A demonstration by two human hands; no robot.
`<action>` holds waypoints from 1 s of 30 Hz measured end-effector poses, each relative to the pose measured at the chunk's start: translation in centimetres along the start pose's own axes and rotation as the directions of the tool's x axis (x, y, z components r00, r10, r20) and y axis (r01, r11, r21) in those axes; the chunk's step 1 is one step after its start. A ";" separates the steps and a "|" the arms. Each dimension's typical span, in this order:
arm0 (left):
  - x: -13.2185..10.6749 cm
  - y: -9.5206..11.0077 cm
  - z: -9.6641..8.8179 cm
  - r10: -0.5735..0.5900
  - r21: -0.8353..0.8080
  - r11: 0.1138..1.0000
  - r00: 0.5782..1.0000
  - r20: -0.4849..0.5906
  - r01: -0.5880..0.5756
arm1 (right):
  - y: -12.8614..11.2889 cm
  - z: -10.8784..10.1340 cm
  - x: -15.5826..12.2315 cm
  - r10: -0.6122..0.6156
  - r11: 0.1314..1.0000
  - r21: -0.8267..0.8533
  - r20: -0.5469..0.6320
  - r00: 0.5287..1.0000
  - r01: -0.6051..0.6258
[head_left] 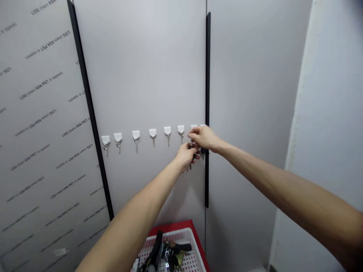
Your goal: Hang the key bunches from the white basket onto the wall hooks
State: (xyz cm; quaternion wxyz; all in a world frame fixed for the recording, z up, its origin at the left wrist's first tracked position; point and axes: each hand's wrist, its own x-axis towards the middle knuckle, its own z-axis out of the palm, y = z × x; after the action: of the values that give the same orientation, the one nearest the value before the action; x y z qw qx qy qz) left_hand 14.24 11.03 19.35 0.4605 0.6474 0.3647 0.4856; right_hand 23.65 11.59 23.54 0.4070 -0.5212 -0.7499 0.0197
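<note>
Adhesive hooks with white square backs and metal wire run in a row across the pale cabinet door; one is the hook (pixel 180 130) just left of my hands. My left hand (pixel 185 155) is closed around what looks like a bunch of keys (pixel 190 166), with a metal ring at the fingertips and thin pieces hanging below. Slightly above it, my right hand (pixel 204 137) has its fingers pinched together in front of the hooks at the row's right end, covering them partly. What the right fingertips pinch is hidden. A small dark item (pixel 203 150) hangs beside the right wrist.
Long black handles (pixel 208 75) stand out from the doors. Below, a white perforated basket (pixel 195 247) on a red surface (pixel 181 225) holds black and metal items. Printed film covers the left panel (pixel 42 113); a wall (pixel 326 132) stands at right.
</note>
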 end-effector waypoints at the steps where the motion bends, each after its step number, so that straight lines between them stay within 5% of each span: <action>1: -0.4 -0.2 -0.2 -0.021 0.015 1.000 1.000 0.008 0.021 | 0.8 -0.1 -0.1 0.030 0.997 -0.067 -0.097 0.995 -0.037; 4: -2.4 -1.3 -1.9 -0.088 0.144 0.986 0.995 0.051 0.080 | 3.5 0.0 -0.6 0.168 0.925 -0.297 -0.245 0.955 -0.239; 9: -7.6 -6.4 -5.8 -0.248 0.380 0.903 0.965 0.084 0.199 | 5.6 1.9 -1.6 0.304 0.861 -0.358 -0.207 0.930 -0.361; 12: -11.2 -11.3 -8.0 -0.315 0.502 0.824 0.949 0.019 0.263 | 5.8 2.4 -1.5 0.296 0.892 -0.282 -0.228 0.928 -0.354; 16: -15.2 -17.1 -9.9 -0.263 0.685 0.693 0.964 -0.050 0.225 | 5.9 1.0 0.2 0.256 0.946 -0.112 -0.312 0.915 -0.303; 21: -17.6 -19.7 -9.9 -0.305 0.730 0.648 0.952 -0.014 0.218 | 3.8 -2.2 2.3 0.130 0.979 -0.087 -0.442 0.888 -0.187; 26: -18.3 -19.6 -9.5 -0.313 0.763 0.618 0.950 0.017 0.190 | 2.4 -2.7 2.4 0.105 0.913 -0.375 -0.164 0.981 -0.161; 30: -18.5 -19.6 -9.8 -0.290 0.766 0.620 0.957 0.026 0.167 | 3.0 -2.8 1.9 0.216 0.875 -0.455 0.068 0.974 -0.163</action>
State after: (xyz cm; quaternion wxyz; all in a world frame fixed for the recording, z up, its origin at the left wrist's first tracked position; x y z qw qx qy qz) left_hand -0.52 2.47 -3.68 0.2321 0.7619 0.5781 0.1774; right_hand 27.54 13.39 25.19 0.2281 -0.6695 -0.7020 -0.0830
